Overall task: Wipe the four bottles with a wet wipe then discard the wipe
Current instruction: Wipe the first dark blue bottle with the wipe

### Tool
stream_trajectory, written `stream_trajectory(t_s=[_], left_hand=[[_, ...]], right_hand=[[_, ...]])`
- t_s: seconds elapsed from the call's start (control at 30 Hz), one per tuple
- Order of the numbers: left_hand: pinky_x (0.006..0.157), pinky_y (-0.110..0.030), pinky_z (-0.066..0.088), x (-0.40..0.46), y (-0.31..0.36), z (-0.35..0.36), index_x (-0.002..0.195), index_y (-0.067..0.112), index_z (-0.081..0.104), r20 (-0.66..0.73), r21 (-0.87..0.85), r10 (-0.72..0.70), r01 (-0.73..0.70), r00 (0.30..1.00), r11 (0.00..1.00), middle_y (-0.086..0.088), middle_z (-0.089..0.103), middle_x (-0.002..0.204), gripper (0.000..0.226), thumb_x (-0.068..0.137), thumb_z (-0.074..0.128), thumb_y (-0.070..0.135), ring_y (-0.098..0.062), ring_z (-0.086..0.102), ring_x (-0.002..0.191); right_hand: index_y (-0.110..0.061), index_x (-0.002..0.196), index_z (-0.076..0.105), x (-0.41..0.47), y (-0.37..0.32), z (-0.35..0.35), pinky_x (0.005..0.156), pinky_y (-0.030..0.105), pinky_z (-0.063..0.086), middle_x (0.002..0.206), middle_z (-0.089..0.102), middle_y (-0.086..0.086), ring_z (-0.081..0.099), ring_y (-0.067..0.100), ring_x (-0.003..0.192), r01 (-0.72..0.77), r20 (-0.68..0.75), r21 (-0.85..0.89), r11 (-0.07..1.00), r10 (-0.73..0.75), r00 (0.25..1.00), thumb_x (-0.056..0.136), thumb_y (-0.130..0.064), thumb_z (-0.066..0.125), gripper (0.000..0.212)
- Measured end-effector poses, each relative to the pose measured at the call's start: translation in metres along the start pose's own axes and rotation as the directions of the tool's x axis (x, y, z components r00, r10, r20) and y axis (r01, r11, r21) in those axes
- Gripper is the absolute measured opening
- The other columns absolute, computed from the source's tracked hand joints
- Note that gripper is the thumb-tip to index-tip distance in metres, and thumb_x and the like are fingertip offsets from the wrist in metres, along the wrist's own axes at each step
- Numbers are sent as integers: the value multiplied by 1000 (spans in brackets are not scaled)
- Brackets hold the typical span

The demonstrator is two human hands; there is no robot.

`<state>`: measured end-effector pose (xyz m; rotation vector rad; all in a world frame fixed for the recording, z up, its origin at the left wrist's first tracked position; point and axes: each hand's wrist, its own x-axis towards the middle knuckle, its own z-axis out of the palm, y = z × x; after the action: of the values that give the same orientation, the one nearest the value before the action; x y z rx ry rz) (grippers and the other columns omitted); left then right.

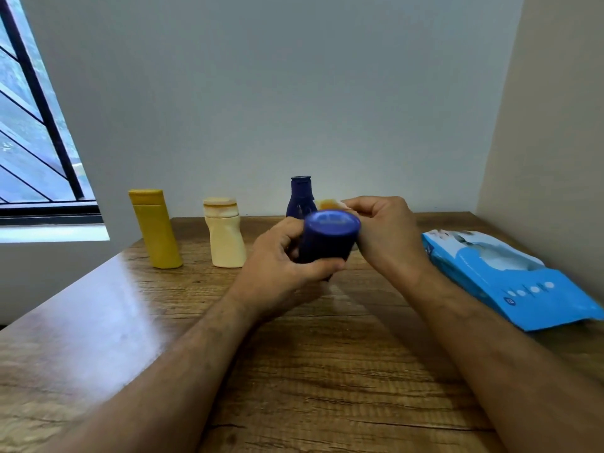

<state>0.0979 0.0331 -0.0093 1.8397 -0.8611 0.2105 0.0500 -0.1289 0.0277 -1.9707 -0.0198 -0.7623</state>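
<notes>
A dark blue bottle is held above the table at mid-scene, base twd the camera, gripped round its body by the left hand. The right hand is curled at the bottle's far right side, pinching what looks like the wet wipe; only a pale, orange-tinged scrap shows. For a good wipe, the bottle should prob. be turned in the left grip while the wipe is drawn along the wall, base incl. At the far edge stand a yellow bottle, a cream bottle and a second blue bottle, partly hidden. The wipes pack lies right. No bin is visible.
</notes>
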Motion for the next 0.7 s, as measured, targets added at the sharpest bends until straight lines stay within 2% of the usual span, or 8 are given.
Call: stream_trajectory(t_s=[0.03,0.13,0.27,0.33,0.43,0.5,0.63,0.7], left_hand=[[83,-22,53,0,0,0,118,27,65,-20,17,-2,3,1000,1000,8,70,107,55,69,82,48,-6,66,101],[70,-15,52,0,3,-1,118,21,62,-108,-44,-15,10,994,999,4,68,98,50,75,84,32,-3,66,88],[70,-26,55,2,0,-3,111,25,56,-156,-29,-46,42,987,999,4,65,93,52,66,78,39,-9,66,80],[73,-29,57,1,-1,-2,110,23,50,-148,-28,-44,40,988,999,4,63,92,47,70,75,28,-9,65,80],[87,-41,60,1,-3,-2,113,25,47,-131,18,-26,29,991,999,1,65,95,48,74,74,16,-18,68,88],[85,-44,61,2,-5,-3,110,27,46,-149,60,-31,40,988,997,0,62,95,48,76,76,10,-20,68,87],[85,-39,61,1,-6,-5,113,28,45,-193,146,-32,61,981,987,8,59,99,52,79,75,5,-12,64,88],[84,-37,61,1,-8,-9,115,29,43,-195,195,-18,56,981,979,10,60,100,53,79,76,6,-12,65,91]], right_hand=[[-30,92,74,0,-1,0,57,6,46,82,71,-18,64,-8,76,-1,10,54,999,0,1000,91,-30,65,9],[-38,85,72,-1,-3,4,66,12,52,78,72,-22,66,-9,82,33,6,166,986,-35,999,93,-22,63,20],[-27,101,75,-2,-4,5,77,19,57,90,73,-19,67,-1,92,135,-81,184,974,-122,989,93,-13,62,21],[-21,103,76,-3,-5,5,75,15,55,91,73,-15,67,0,90,182,-92,177,967,-168,981,92,-11,63,19],[-21,98,76,-4,-6,5,68,10,51,86,71,-17,66,-2,84,226,-94,138,964,-215,972,90,-10,65,17],[-18,97,76,-5,-4,6,63,9,50,85,69,-15,64,2,81,286,-113,42,957,-280,953,87,-9,68,16],[-14,93,77,-9,-3,9,58,15,51,87,63,-7,62,11,73,416,-40,-35,909,-417,908,86,-10,70,10],[-14,95,78,-12,-5,9,58,13,46,87,65,-7,62,14,71,494,2,-58,868,-495,869,86,-11,70,12]])
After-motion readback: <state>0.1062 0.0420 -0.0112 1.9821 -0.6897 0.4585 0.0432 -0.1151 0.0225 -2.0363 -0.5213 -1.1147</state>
